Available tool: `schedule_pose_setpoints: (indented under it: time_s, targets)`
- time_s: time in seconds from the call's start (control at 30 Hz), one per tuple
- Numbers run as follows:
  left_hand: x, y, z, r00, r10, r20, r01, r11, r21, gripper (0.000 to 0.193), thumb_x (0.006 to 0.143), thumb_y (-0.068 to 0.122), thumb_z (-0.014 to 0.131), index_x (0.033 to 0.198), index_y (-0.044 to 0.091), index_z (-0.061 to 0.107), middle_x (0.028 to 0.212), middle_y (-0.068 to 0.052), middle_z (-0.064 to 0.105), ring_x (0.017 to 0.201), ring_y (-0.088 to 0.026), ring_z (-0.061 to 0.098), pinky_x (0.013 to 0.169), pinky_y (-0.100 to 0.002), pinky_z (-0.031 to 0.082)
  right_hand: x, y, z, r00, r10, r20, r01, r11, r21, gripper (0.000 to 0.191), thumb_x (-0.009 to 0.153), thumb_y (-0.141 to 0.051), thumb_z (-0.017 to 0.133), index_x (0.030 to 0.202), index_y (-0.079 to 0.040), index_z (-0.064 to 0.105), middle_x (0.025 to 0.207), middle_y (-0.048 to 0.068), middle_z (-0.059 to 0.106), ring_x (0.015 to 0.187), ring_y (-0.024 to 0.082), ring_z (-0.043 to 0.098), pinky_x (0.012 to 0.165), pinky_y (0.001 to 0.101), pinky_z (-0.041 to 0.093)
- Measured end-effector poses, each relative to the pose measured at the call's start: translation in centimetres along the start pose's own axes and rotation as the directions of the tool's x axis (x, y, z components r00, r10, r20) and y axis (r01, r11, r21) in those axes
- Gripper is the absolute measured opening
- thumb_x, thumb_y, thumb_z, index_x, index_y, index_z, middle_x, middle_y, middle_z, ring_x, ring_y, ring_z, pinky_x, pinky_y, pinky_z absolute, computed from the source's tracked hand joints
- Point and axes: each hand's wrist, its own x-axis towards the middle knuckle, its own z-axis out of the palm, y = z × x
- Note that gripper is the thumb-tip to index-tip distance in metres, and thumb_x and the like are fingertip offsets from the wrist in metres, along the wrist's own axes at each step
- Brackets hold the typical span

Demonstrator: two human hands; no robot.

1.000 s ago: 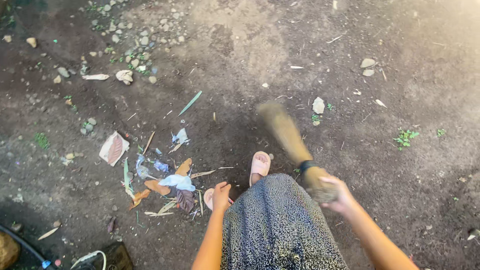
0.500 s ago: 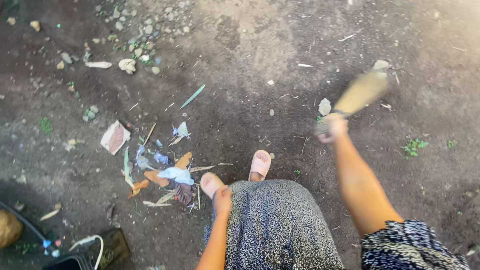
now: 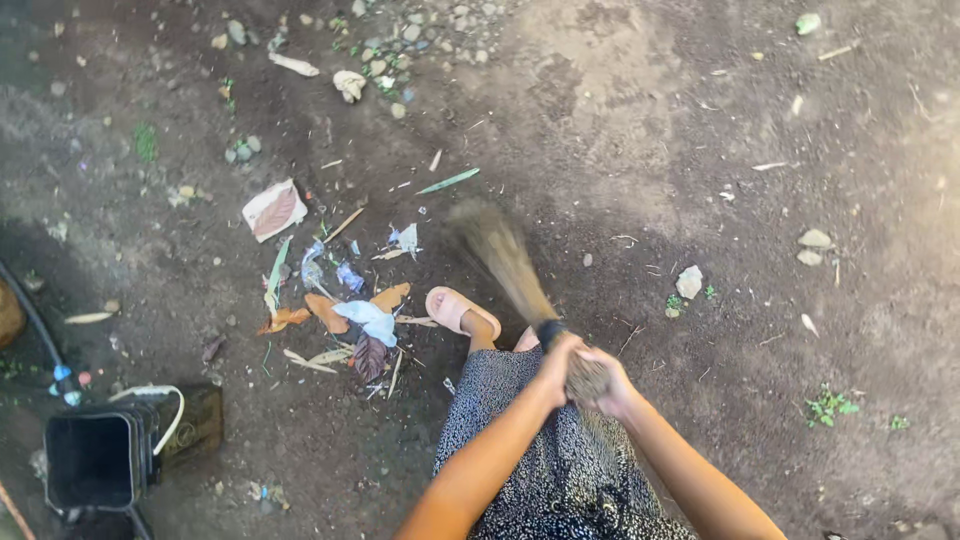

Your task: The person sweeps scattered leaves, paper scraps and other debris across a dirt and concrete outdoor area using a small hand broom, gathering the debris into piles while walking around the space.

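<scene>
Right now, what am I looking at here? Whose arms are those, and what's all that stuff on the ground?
This is one picture, taken by a camera worn on a person's head, so it looks straight down at their own arms and feet. There is no machine, just two bare hands. The left hand and the right hand sit close together, both closed in a grip around the handle end of a broom made of thin sticks. The broom looks blurry because it is moving. Its brush end points at the bare dirt ground. One foot wears a pink sandal. Just left of it lies a small pile of litter: dry leaves, paper scraps and bits of plastic. A black bucket stands at the lower left, and small stones are scattered near the top.
</scene>
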Motion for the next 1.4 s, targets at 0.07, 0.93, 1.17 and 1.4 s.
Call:
schedule_pose_setpoints:
  time_s: [0.07, 0.93, 1.17, 1.4]
  targets:
    - [-0.2, -2.1, 0.8, 0.989, -0.128, 0.081, 0.124, 0.991, 0.053, 0.031, 0.091, 0.046, 0.068, 0.103, 0.017, 0.065, 0.092, -0.004, 0.072, 0.077, -0.023, 0.072, 0.071, -0.043, 0.059, -2.0, 0.6, -2.1, 0.991, -0.035, -0.131, 0.022, 0.995, -0.100, 0.036, 0.081, -0.045, 0.066, 0.107, -0.020, 0.065, 0.089, 0.002, 0.071, 0.072, 0.022, 0.067, 0.049, 0.0354, 0.048]
    - [-0.9, 10.0, 0.9, 0.998, -0.044, 0.033, 0.041, 0.995, 0.087, 0.034, 0.084, 0.049, 0.071, 0.092, 0.016, 0.072, 0.084, -0.004, 0.073, 0.070, -0.020, 0.067, 0.061, -0.039, 0.051, 2.7, -5.6, 10.0, 0.995, -0.043, -0.087, 0.015, 0.956, -0.294, 0.045, 0.084, -0.054, 0.057, 0.107, -0.018, 0.071, 0.086, 0.004, 0.074, 0.067, 0.022, 0.066, 0.039, 0.0324, 0.040]
    - [-3.7, 23.5, -8.9, 0.974, 0.200, 0.103, -0.181, 0.968, -0.173, 0.034, 0.086, 0.044, 0.068, 0.097, 0.012, 0.070, 0.083, -0.007, 0.073, 0.070, -0.023, 0.068, 0.063, -0.041, 0.053, 12.6, -1.7, 26.5, 0.990, 0.133, -0.035, -0.138, 0.951, -0.277, 0.039, 0.073, -0.050, 0.060, 0.101, -0.022, 0.067, 0.095, 0.002, 0.073, 0.086, 0.025, 0.069, 0.072, 0.0527, 0.054]
    - [-7.5, 24.3, -12.5, 0.753, 0.489, -0.441, -0.528, 0.849, 0.040, 0.051, 0.086, 0.043, 0.071, 0.107, -0.004, 0.072, 0.094, -0.015, 0.075, 0.079, -0.024, 0.072, 0.073, -0.039, 0.057, 13.1, -1.3, 30.6, 0.905, 0.244, 0.349, -0.171, 0.959, -0.227, 0.033, 0.089, -0.041, 0.069, 0.108, -0.014, 0.068, 0.098, 0.008, 0.072, 0.084, 0.027, 0.069, 0.068, 0.0421, 0.054]
